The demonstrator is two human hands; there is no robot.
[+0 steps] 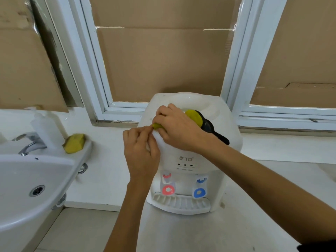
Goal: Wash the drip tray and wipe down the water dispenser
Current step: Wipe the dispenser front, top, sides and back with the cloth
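Dispenser (189, 153): white moulded plastic, smooth, semi-gloss, a few scuffs on top. Drip tray (181, 202): same white plastic, ribbed grille. Tap levers (182, 190): glossy plastic, one pink, one blue. Cloth (194, 117) on top: yellow, soft matt weave, with a black matt part beside it. Sponge (74, 143): yellow foam, porous, rough. Sink (27, 179): glazed white ceramic, high gloss. Faucet (30, 142): polished chrome metal. Window frames (101, 88): white painted, satin. Panes covered with cardboard (163, 60): brown, matt.
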